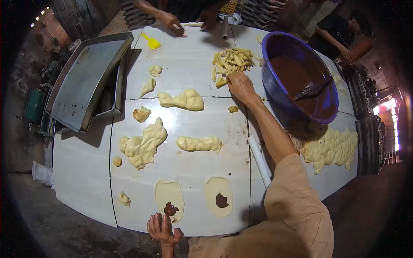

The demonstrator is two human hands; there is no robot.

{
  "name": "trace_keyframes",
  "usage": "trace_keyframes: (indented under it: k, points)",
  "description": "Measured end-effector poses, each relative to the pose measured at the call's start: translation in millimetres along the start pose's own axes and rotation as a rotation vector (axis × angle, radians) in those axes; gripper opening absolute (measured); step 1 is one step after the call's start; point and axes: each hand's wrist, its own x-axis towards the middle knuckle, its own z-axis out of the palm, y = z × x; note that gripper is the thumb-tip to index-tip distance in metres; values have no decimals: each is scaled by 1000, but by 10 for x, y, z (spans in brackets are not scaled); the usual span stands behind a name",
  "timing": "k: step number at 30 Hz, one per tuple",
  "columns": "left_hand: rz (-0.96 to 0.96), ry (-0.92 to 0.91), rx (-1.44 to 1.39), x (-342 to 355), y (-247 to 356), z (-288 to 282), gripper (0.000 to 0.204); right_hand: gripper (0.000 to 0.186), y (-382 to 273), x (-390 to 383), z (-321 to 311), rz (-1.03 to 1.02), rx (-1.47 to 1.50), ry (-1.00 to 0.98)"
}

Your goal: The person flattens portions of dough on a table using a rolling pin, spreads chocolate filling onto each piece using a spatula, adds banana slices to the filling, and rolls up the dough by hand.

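Judged from the middle of the white worktop [86,180], the person's left hand [160,230] lay at seven o'clock by the near edge, its fingers slightly apart and gripping nothing that showed. Just beyond its fingertips, also toward seven, lay the left dough oval [165,191], with a brown dab [171,209] near its lower end; a light touch would have suited so soft a sheet, since pressing could stretch it. The right dough oval [215,187] lay between five and six, its dab nearer the middle, arguably the tidier placing. At one o'clock sat the heap of pale yellow strips [234,58], and the right hand [242,88] reached its lower edge; its fingertips were hidden, so whether they pinched a strip could not be told. Good picking there probably called for a gentle grip on one loose strip, with the forearm kept clear of the white rod [259,161] at four o'clock and the purple tub [269,77] at two.
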Motion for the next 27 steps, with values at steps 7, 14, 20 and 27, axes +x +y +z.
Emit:
trace_keyframes:
  k: [7, 14, 20, 27]
  points:
    - [-10, -77, 17, 81, 54, -68, 60, 35, -15, -301, -542, 128, 267, -130]
    - [-44, 38, -6, 26, 61, 52, 58, 35, 61, 249, -51, 231, 42, 153]
    - [-41, 117, -39, -23, 69, 39, 58, 27, 78, 358, 69, 270, -70, 60]
    - [12, 225, -94, 105, 17, 87, 57, 48, -161, -372, -633, 295, 457, -176]
